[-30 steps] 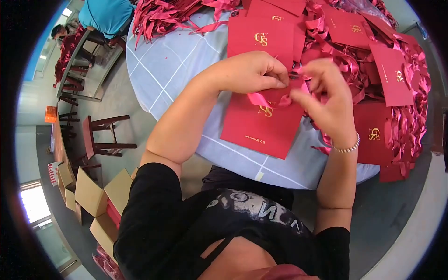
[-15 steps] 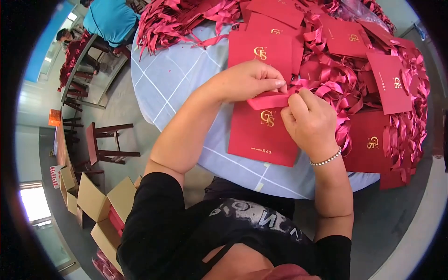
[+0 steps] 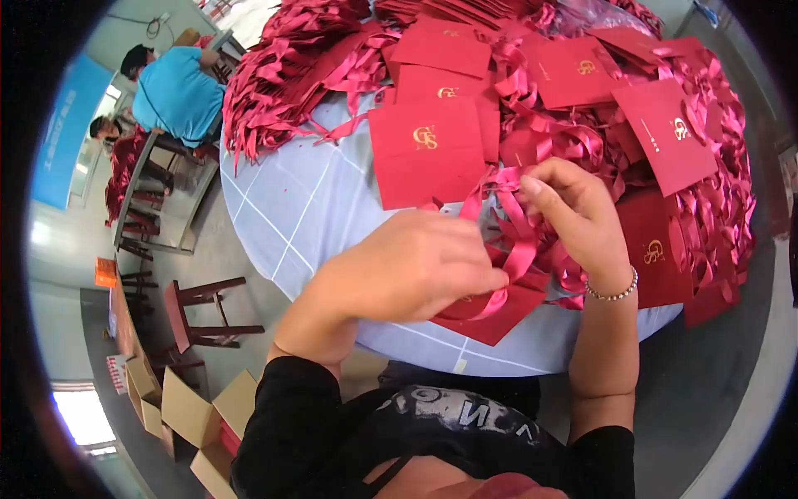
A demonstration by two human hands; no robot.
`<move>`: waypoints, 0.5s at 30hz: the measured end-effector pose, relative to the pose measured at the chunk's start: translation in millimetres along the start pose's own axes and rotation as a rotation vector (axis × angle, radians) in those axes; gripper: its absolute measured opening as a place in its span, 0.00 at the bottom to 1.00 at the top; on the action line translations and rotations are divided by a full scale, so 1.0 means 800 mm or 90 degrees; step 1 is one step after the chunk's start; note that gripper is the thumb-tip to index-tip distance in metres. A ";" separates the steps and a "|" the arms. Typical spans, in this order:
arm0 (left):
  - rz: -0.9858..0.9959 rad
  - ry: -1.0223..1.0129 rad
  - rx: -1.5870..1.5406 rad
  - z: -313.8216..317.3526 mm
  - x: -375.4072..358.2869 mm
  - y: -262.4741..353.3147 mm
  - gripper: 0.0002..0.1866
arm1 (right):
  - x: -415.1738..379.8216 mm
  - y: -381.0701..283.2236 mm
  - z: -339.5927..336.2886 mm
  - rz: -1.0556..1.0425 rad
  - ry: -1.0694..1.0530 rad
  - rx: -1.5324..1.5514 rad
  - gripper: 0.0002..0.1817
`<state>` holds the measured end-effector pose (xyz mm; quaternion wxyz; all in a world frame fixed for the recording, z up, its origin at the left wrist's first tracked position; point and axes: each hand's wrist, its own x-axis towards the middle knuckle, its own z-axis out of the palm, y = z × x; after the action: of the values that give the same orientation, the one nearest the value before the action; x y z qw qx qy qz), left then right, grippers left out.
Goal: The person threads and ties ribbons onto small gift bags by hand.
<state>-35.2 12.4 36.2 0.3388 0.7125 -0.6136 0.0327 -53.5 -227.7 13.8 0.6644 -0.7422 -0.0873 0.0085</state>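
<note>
A red paper bag (image 3: 496,323) with pink-red ribbon lies near the table's front edge, largely covered by my left hand (image 3: 420,264). The fingers of that hand are curled at a loop of ribbon (image 3: 522,256), and their grip is partly hidden. To the right, my right hand (image 3: 579,212), with a beaded bracelet at the wrist, pinches ribbon between thumb and forefinger. Another flat red bag (image 3: 428,158) with a gold monogram rests just beyond my left hand. More ribbons lie tangled under and beside my right hand.
Red bags and ribbons (image 3: 307,75) pile up along the far side, with more bags (image 3: 665,133) on the right. A checked cloth covers the round table (image 3: 287,220). Left are a wooden stool (image 3: 208,312), an open carton (image 3: 195,407) and a person in blue (image 3: 176,96).
My left hand has come down and nearer, now over the front bag. My right hand has shifted slightly right. The ribbon between them now hangs in loops, and the view has tilted.
</note>
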 end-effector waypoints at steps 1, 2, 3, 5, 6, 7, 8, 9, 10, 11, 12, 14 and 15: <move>0.006 -0.001 -0.006 0.000 0.001 0.005 0.14 | 0.000 0.003 0.002 -0.017 -0.013 -0.030 0.15; 0.011 -0.001 -0.011 0.000 0.002 0.009 0.15 | 0.000 0.006 0.004 -0.035 -0.030 -0.060 0.17; 0.014 0.002 -0.015 0.001 0.001 0.011 0.15 | -0.001 0.008 0.007 -0.052 -0.049 -0.091 0.19; 0.018 0.007 -0.019 0.002 0.002 0.008 0.15 | -0.003 0.001 0.012 0.014 -0.094 -0.055 0.20; 0.019 0.009 -0.022 0.002 0.002 0.005 0.14 | -0.002 -0.002 0.018 0.066 -0.094 0.014 0.20; 0.021 0.003 -0.021 0.004 0.001 0.003 0.14 | -0.002 -0.002 0.023 0.118 -0.093 0.083 0.19; 0.024 -0.003 -0.020 0.005 0.001 -0.001 0.14 | 0.002 0.000 0.024 0.134 -0.097 0.117 0.16; 0.027 -0.009 -0.019 0.006 0.002 -0.004 0.14 | 0.006 0.005 0.029 0.113 -0.094 0.129 0.15; 0.028 -0.004 -0.036 0.006 0.005 -0.004 0.13 | 0.009 0.014 0.035 0.094 -0.089 0.143 0.14; 0.023 -0.002 -0.049 0.009 0.004 -0.006 0.13 | 0.011 0.021 0.039 0.076 -0.084 0.159 0.12; 0.019 -0.002 -0.061 0.012 0.004 -0.007 0.12 | 0.013 0.026 0.035 0.098 -0.088 0.172 0.11; 0.006 -0.019 -0.052 0.013 0.009 -0.009 0.08 | 0.017 0.035 0.033 0.040 -0.021 0.090 0.12; -0.022 -0.011 -0.100 0.015 0.009 -0.008 0.07 | 0.019 0.040 0.032 0.012 0.011 0.047 0.12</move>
<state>-32.0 0.0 27.5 0.3890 0.6945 -0.6047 -0.0277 -38.0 -203.9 -19.0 0.6922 -0.7178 -0.0742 0.0114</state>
